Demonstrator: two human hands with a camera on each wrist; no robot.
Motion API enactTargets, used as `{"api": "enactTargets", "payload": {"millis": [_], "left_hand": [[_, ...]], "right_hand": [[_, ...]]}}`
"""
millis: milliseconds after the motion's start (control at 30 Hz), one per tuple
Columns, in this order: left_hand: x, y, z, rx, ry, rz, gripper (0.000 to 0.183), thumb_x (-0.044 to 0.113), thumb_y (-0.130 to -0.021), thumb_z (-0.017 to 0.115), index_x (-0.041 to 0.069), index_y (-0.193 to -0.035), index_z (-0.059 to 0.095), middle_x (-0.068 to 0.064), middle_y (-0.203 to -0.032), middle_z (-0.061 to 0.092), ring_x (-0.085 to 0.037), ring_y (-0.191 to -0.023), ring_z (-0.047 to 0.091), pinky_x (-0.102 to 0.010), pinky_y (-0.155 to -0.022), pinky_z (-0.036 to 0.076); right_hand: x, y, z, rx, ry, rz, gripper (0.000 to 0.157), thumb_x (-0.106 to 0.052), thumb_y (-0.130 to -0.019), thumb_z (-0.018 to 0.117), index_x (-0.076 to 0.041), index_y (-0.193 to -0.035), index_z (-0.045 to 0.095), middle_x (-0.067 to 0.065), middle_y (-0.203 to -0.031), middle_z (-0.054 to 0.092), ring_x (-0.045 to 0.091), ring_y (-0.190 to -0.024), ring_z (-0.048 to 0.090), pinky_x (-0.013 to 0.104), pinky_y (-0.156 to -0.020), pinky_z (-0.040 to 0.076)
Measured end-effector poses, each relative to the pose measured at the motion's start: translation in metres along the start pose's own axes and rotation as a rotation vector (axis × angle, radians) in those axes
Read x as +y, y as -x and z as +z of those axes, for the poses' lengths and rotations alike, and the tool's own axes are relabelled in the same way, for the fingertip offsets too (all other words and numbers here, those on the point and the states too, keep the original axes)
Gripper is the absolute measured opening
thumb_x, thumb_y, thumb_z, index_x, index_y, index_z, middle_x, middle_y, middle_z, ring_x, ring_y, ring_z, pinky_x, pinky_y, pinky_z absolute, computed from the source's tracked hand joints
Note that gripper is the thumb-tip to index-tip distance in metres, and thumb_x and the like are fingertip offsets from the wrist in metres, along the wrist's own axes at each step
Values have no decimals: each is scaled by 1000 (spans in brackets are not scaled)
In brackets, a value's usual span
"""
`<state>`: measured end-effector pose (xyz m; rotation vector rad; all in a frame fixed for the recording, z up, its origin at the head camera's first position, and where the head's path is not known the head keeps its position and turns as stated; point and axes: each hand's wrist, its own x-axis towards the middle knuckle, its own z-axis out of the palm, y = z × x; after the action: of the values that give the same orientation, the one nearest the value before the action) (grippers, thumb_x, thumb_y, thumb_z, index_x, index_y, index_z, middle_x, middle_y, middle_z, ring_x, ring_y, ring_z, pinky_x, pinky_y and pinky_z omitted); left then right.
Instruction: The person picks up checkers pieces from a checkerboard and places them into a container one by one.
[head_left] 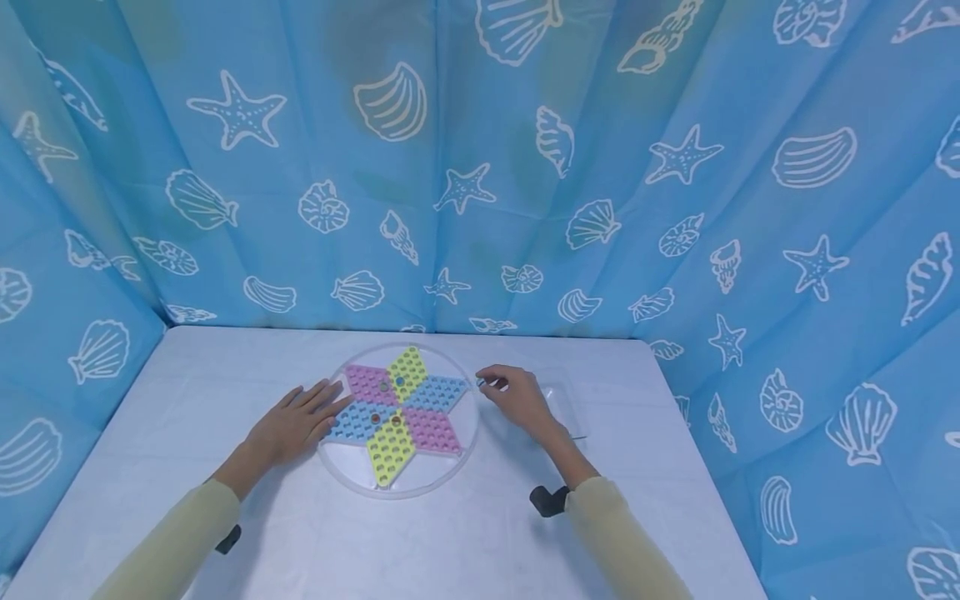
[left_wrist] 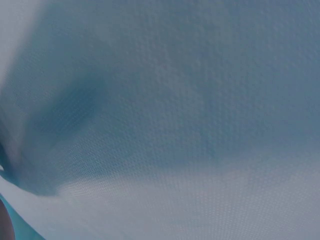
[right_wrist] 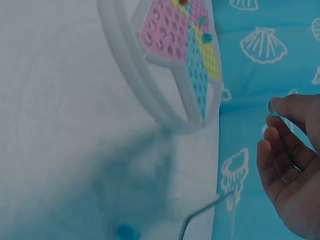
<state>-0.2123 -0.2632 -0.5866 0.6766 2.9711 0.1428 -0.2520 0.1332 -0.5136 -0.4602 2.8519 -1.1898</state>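
Note:
A round Chinese checkers board [head_left: 360, 485] with a pink, yellow and blue star lies on the white table. Several marbles sit in its holes near the center, among them a blue marble [head_left: 400, 381], a green marble [head_left: 384, 386] and a reddish marble [head_left: 376, 419]. My left hand [head_left: 292, 423] lies at the board's left edge, fingers spread and extended onto it. Just beyond the right rim, my right hand [head_left: 521, 402] pinches a small glass marble [right_wrist: 271, 107] between thumb and finger, raised above the table. The left wrist view shows mostly shadowed tablecloth.
A clear plastic tray [head_left: 576, 423] stands right of the board, partly hidden beneath my right hand and wrist. In the right wrist view a blurred blue marble [right_wrist: 126, 231] shows near that tray. A blue seashell curtain [head_left: 465, 242] hangs behind the white table [head_left: 420, 550].

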Motion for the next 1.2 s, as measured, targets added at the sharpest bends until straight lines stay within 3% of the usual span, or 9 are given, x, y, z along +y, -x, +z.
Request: {"api": "enactTargets", "payload": {"millis": [500, 900, 1200], "left_hand": [[1, 1, 0, 2, -12, -4, 57, 47, -106, 39, 23, -157, 34, -10, -164, 24, -35, -150, 15, -58, -118, 14], [-1, 0, 1, 7, -14, 3, 57, 47, -106, 39, 23, -157, 34, -10, -164, 22, -35, -150, 15, -58, -118, 14], [-1, 0, 1, 11, -16, 3, 57, 48, -105, 39, 23, -157, 35, -10, -164, 23, -35, -150, 15, -58, -118, 15]], "right_hand": [[52, 16, -33, 39, 42, 60, 24, -8, -93, 70, -7, -117, 72, 5, -107, 72, 21, -95, 65, 38, -83, 56], [67, 22, -33, 28, 104, 171, 23, -13, -94, 68, -11, -117, 72, 4, -107, 71, 22, -99, 63, 40, -85, 54], [75, 25, -28, -2, 115, 144, 21, -9, -92, 70, -6, -112, 72, 6, -104, 71, 25, -98, 65, 42, -85, 55]]}}
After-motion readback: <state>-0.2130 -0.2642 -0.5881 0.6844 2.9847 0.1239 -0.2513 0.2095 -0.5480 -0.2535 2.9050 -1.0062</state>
